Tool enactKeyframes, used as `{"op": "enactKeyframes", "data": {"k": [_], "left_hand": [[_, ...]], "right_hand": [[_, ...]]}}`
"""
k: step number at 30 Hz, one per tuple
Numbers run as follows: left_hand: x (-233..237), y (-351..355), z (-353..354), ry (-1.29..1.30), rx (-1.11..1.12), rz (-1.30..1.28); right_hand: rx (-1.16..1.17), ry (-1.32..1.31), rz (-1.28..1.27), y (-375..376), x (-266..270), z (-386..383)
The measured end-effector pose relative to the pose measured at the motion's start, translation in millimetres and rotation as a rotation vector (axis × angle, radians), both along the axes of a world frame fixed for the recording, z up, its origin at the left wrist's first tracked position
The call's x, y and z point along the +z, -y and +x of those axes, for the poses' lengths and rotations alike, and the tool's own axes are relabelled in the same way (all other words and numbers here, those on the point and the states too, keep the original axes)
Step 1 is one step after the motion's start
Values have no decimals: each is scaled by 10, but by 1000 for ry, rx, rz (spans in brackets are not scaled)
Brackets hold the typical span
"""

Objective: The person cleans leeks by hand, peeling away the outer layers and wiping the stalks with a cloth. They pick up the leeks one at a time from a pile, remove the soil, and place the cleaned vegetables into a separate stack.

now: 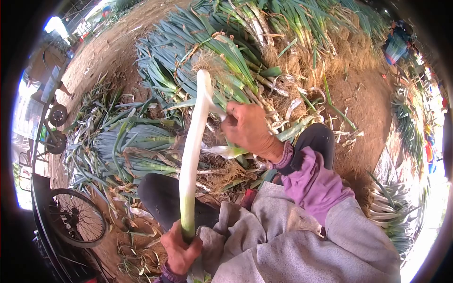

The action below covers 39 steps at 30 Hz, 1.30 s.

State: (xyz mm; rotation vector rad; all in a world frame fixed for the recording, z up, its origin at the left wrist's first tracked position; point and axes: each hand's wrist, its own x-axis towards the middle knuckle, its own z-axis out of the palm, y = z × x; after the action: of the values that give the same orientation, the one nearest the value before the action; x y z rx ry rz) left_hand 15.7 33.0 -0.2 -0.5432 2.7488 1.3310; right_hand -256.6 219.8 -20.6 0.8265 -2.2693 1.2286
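Note:
A long leek point(191, 155) with a white shaft and a green lower end stands nearly upright in front of the body. My left hand point(181, 249) is wrapped round its green part near the lap. Beside the root end, my right hand point(247, 126) is closed on a pale outer layer point(214, 109) that stretches away from the shaft. Thin tan roots show near the leek's top. Behind it lies a large pile of untrimmed leeks point(181, 61).
More leeks point(130, 148) lie at the left, beside a wheel point(78, 218). Leeks with trimmed white stems point(382, 203) lie at the right. Peelings point(339, 129) litter the dirt ground. Another person point(398, 42) is at the far upper right.

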Motion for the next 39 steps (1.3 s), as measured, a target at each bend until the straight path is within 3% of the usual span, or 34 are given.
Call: {"op": "enactKeyframes", "data": {"k": [3, 5, 7, 8, 9, 11, 14, 16, 17, 19, 21, 22, 24, 27, 30, 31, 34, 35, 37, 38, 39], "left_hand": [[76, -46, -31, 13, 33, -30], [49, -40, -4, 3, 53, 52], [-17, -15, 85, -18, 47, 63], [-70, 22, 136, -40, 31, 31], [-101, 49, 160, -65, 21, 1], [-80, 79, 164, -6, 44, 136], [-7, 104, 19, 98, 11, 150], [87, 73, -89, 160, -24, 154], [167, 47, -149, 185, -38, 183], [249, 17, -219, 230, -78, 209], [295, 26, -268, 266, -124, 200], [321, 31, -303, 280, -147, 205], [361, 43, -350, 314, -189, 219], [418, 72, -393, 343, -190, 347], [442, 119, -445, 407, -246, 392], [471, 108, -470, 398, -291, 348], [433, 128, -505, 368, -372, 311], [415, 143, -489, 377, -364, 287], [333, 196, -459, 388, -365, 239], [-18, 472, -360, 232, -552, 301], [-6, 468, -371, 278, -494, 331]], "right_hand": [[-76, -165, 203, -202, -85, -153], [-255, -286, 530, -398, -166, -378], [-463, -66, 472, -863, -337, -987], [-341, -142, 271, -1367, -533, -1349], [-608, 135, 585, -1583, -136, -1322], [-737, 102, 629, -1854, -66, -1479], [-732, 268, 700, -1766, -107, -1466], [-583, 249, 677, -1560, -59, -1300], [-382, 124, 566, -1496, -135, -1235], [-260, 145, 421, -1257, -254, -1072], [-93, 387, 312, -1022, -127, -803], [-84, 179, 236, -930, -393, -797], [-129, -25, 242, -843, -437, -641], [-102, 123, 26, -847, -348, -572], [19, 676, -279, -1021, -68, -495], [67, 707, -441, -1062, -11, -448], [-78, 476, -401, -1220, 29, -461], [-24, 400, -539, -1237, 13, -452], [-60, 259, -560, -1170, -181, -463], [-101, 156, -548, -1218, -285, -531], [-23, 255, -801, -1134, -615, -713]]}}
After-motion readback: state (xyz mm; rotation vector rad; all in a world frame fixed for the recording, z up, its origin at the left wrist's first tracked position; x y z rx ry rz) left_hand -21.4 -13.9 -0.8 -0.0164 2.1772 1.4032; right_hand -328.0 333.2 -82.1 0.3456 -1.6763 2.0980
